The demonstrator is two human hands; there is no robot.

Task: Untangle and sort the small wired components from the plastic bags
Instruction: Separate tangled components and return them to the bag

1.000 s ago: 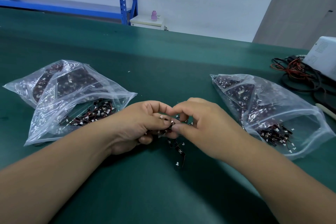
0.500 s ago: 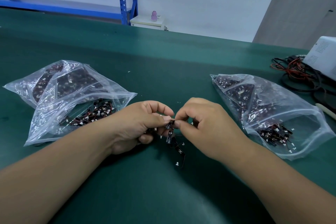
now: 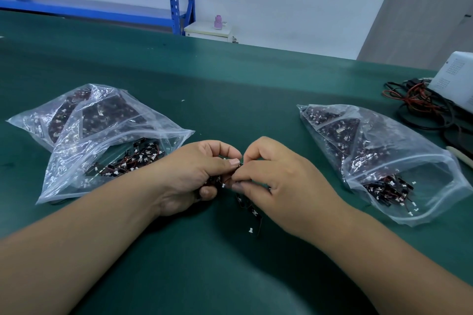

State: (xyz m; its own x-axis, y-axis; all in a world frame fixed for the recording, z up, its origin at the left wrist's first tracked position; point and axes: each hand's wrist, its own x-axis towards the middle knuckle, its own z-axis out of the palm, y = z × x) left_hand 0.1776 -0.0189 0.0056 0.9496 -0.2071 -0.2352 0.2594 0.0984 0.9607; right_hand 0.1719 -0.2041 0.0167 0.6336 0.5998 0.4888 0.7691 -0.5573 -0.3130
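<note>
On my screen, at the far left of the green table (image 3: 230, 79), I see two clear plastic bags that overlap. The far bag (image 3: 43, 120) is full of dark wired parts. The near bag (image 3: 84, 176) lies partly on it, with its open mouth toward the middle, and holds black pieces with red wires and small white connectors.

Just right of this bag is the left hand (image 3: 189, 176). Its fingers are curled round a cluster of wired components (image 3: 217, 181), and its thumb presses on the top of the cluster. The cluster is at the middle of the table, near the person, between the two hands.

A loose strand (image 3: 252, 212) from the cluster trails toward the near side and ends on the table with a white connector.

The right hand (image 3: 281, 181) meets the left one. Its thumb and forefinger pinch the same cluster, and its other fingers are bent.

Further right lies the right bag (image 3: 399, 161), open toward the near side, with the same kind of parts inside.

At the far right edge, tangled cables (image 3: 419, 107) lie beside a white box (image 3: 457, 79).
</note>
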